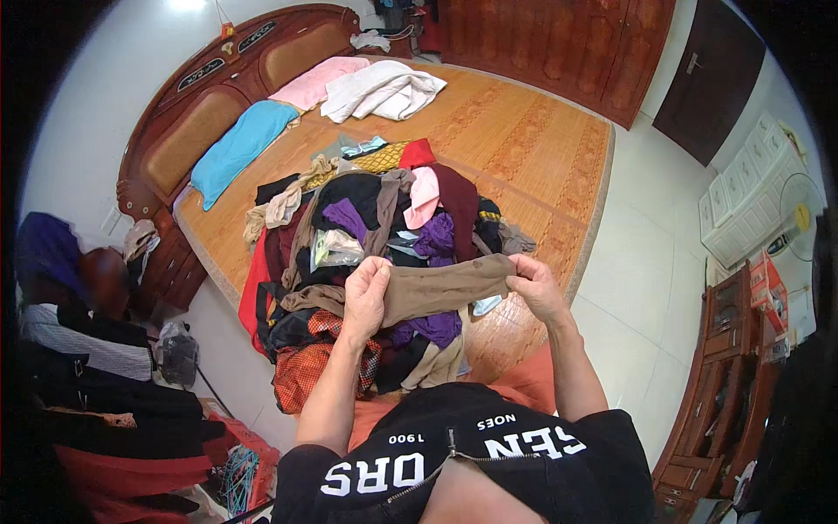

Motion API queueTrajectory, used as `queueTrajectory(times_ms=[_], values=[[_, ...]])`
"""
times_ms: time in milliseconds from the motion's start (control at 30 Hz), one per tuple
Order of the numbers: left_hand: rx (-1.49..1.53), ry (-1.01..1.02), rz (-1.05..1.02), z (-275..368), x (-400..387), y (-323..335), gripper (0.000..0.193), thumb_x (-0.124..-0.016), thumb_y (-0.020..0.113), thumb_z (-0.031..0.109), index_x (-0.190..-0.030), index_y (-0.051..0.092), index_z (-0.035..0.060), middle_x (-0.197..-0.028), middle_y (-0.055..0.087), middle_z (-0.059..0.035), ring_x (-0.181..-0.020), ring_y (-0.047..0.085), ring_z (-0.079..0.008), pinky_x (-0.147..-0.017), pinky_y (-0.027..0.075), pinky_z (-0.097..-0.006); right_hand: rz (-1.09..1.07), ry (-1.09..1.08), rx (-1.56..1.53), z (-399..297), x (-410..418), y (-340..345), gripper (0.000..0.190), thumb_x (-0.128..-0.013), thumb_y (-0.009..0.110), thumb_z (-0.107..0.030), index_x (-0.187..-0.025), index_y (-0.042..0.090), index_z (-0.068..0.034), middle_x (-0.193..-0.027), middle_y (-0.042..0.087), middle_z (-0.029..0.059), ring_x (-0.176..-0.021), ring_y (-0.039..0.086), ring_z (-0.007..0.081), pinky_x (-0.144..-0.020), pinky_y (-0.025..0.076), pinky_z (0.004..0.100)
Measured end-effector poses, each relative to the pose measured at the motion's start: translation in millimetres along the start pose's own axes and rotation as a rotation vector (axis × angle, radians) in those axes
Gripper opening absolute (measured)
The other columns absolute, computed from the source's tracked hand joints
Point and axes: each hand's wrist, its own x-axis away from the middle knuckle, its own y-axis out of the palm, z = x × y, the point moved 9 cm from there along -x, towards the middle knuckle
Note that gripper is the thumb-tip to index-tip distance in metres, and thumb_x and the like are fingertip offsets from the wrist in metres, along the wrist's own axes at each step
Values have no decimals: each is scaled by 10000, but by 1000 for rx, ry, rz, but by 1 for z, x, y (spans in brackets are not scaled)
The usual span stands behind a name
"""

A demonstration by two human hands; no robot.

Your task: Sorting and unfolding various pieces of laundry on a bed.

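A brown piece of stretchy fabric (445, 287), perhaps a stocking or sock, is spread between both hands. My left hand (368, 291) grips its left end, fingers and thumb pinched at the edge. Its other end is pinched by my right hand (537, 285). Beneath and beyond it lies a heap of mixed clothes on the bed: a purple garment (435, 234), a pink cloth (423, 196), a maroon garment (458, 203) and an orange checked garment (298, 370). A clear plastic bag (335, 249) sits among them.
The bed mat (524, 144) surrounds the heap. A blue pillow (242, 147), a pink one (317, 82) and a white cloth (386, 90) lie near the wooden headboard (229, 72). Hanging clothes (98, 340) are at left. White drawers (746, 173) and a wooden cabinet (704, 393) stand right.
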Motion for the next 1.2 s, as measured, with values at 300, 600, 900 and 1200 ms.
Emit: queueTrajectory(times_ms=[300,600,900,1200], values=[[-48,-58,-45,-13,3,0,101,-913,526,133,-885,535,36,-788,511,57,-708,446,-13,-630,374,-171,-49,24,-381,23,-2,9,183,-887,567,-142,-1017,567,-13,-937,620,38,-813,583,128,-742,473,272],[-917,54,-107,-7,11,-8,165,-667,596,-11,-803,503,-5,-751,537,-167,-700,556,-331,-663,442,-384,207,-275,55,-7,6,-33,116,-802,602,-9,-909,648,-12,-874,538,-13,-840,475,91,-744,389,222],[-1283,622,447,32,47,-7,230,-527,525,-58,-648,377,70,-756,456,-90,-755,445,-285,-661,313,-386,315,-196,50,13,31,-28,190,-815,513,46,-922,663,1,-830,645,25,-760,559,72,-676,428,198],[-1210,725,534,31,58,-10,248,-540,569,-22,-623,359,80,-734,435,-76,-737,422,-265,-666,303,-372,390,-266,-198,25,36,-18,137,-850,540,6,-943,640,11,-938,603,32,-884,542,96,-794,407,218]])
